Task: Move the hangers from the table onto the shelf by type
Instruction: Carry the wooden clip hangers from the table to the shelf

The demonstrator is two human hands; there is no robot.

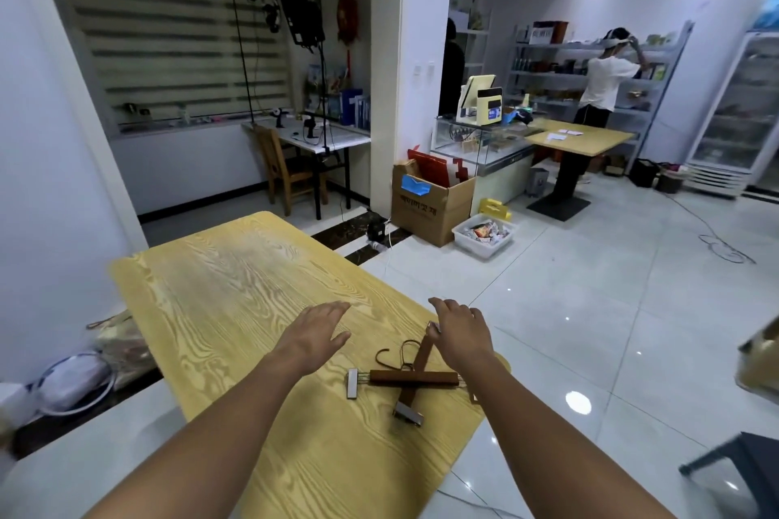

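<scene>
Two wooden clip hangers [411,377] lie crossed on counter [236,287] near right edge. Left grip [314,333] flat, fingers straight, holding nothing. Right grip [459,335] over far hanger end; cannot tell whether it holds.

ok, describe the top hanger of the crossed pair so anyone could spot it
On the yellow wood-grain table, near its right edge, two brown wooden clip hangers lie crossed. The top hanger runs left-right; the lower hanger points away, its far end under the right hand.

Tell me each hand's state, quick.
Left hand: open, holding nothing.
Right hand: curled over the end of a hanger; grip cannot be told.
</scene>
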